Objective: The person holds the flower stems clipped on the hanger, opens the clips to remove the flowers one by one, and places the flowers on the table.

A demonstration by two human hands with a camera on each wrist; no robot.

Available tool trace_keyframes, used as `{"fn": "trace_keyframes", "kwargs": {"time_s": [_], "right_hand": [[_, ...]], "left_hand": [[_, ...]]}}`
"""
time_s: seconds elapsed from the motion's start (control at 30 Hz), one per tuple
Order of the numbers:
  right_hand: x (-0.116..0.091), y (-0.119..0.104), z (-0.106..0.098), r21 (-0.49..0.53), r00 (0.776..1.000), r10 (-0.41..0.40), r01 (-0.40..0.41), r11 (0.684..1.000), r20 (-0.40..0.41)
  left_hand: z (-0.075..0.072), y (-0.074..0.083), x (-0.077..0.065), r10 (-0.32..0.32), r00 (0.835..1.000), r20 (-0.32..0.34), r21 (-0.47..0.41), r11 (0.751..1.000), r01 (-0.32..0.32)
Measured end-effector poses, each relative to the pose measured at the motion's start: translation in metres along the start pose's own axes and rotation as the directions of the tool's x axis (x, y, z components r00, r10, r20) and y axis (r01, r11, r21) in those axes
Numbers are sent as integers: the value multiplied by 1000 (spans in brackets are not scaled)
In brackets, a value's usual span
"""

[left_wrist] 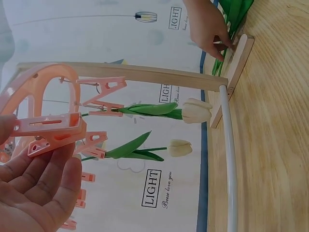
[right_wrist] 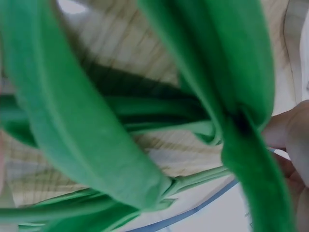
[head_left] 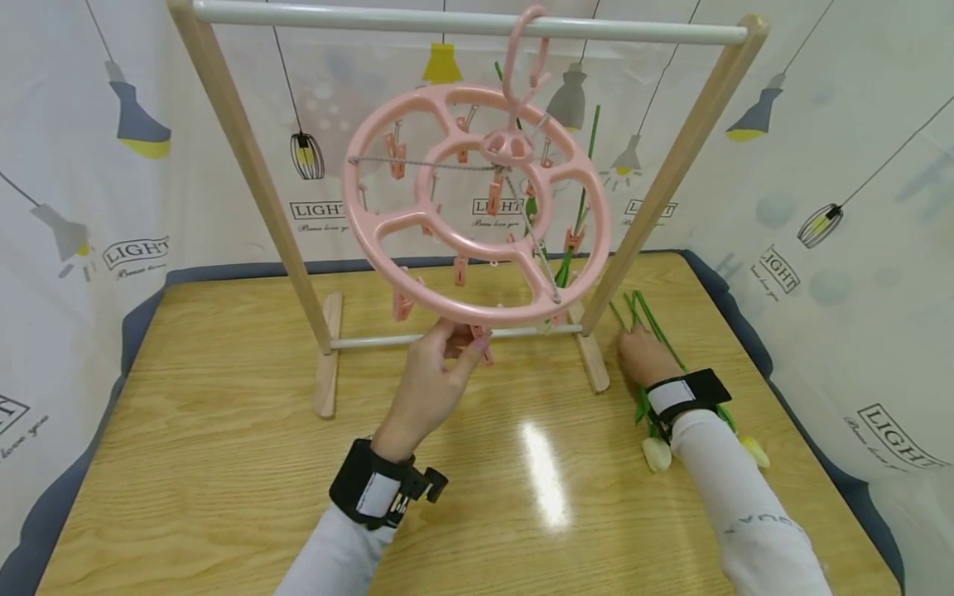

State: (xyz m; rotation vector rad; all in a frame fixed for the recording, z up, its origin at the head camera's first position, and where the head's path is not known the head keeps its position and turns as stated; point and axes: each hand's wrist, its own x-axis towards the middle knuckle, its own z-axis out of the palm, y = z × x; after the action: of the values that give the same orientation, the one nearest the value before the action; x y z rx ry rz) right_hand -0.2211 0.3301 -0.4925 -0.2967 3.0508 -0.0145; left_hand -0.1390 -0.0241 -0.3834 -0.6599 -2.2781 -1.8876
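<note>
A round pink clip hanger hangs by its hook from the rack's top bar. At its near rim, my left hand pinches a pink clothespin between thumb and fingers. Off to the right, my right hand reaches down to the green stems of artificial tulips lying on the table, its fingers curled at a stem. White tulip and yellowish tulip heads show beside the right wrist. Two white tulips hang head down from clothespins on the hanger's far side. Green leaves fill much of the right wrist view.
The rack has slanted wooden legs, a white top bar and a low white crossbar. Its wooden feet stand on the wood-grain table. Several other clothespins dangle from the hanger. A lamp-patterned curtain surrounds the table.
</note>
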Motion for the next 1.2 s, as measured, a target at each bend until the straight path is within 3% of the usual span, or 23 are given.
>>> {"fn": "trace_keyframes", "kwargs": {"time_s": [0.13,0.23,0.43,0.77,0.97,1.2], "right_hand": [[-1,-5,1,-32,998,48,-47,998,49],[-3,-7,-1,-45,998,38,-35,998,58],[-9,-9,-5,68,999,-14,11,998,37],[-8,1,-8,175,986,-6,-23,984,164],[-6,14,-26,264,985,-29,-18,964,171],[-16,20,-59,386,990,-25,-32,922,141]], "left_hand": [[0,0,0,-4,1000,2,-3,1000,4],[-1,0,0,-4,1000,4,-3,1000,4],[0,-1,0,3,1000,7,-3,1000,-3],[1,-2,-1,12,1000,13,-10,1000,-12],[-4,-1,-3,-14,999,39,-50,999,16],[-10,-5,-6,66,996,52,-108,992,-61]]}}
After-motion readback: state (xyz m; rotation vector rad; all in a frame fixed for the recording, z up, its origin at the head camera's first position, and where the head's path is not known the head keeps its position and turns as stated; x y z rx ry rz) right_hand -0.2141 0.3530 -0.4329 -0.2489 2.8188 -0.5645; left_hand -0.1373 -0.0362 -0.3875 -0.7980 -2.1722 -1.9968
